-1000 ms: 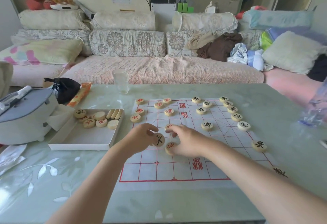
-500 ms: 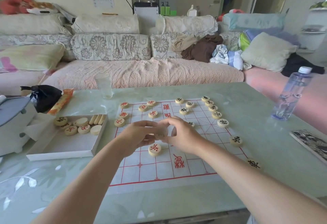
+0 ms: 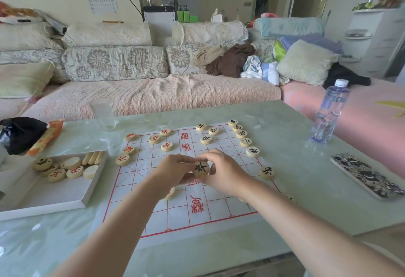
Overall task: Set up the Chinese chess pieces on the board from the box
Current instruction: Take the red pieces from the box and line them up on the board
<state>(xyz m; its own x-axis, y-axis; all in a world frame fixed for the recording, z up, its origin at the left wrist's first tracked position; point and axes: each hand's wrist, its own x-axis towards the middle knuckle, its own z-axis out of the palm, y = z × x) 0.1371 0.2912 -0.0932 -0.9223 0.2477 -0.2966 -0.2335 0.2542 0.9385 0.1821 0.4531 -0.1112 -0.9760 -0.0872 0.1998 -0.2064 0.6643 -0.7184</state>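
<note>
A white paper chess board (image 3: pixel 219 217) with red lines lies on the table. Red-lettered wooden pieces (image 3: pixel 166 146) stand on its left part, black-lettered pieces (image 3: pixel 245 142) on its right part. Over the board's middle, my left hand (image 3: pixel 173 171) and my right hand (image 3: pixel 223 173) meet and both pinch one black-lettered piece (image 3: pixel 201 169), held above the board with its face toward me. A red piece (image 3: pixel 170 192) lies half hidden under my left wrist. The white box (image 3: pixel 65 193) at the left holds several more pieces (image 3: pixel 59 168).
A plastic water bottle (image 3: pixel 328 112) stands at the table's right. A patterned phone (image 3: pixel 368 176) lies near the right edge. An empty glass (image 3: pixel 104 112) stands behind the board. A black bag (image 3: pixel 19 132) and an orange packet (image 3: pixel 46 136) lie at the far left. A sofa runs behind the table.
Both hands came together and lifted a black-lettered piece off the board, turning its face toward me. The red piece set down earlier stays on the board. The camera turned right.
</note>
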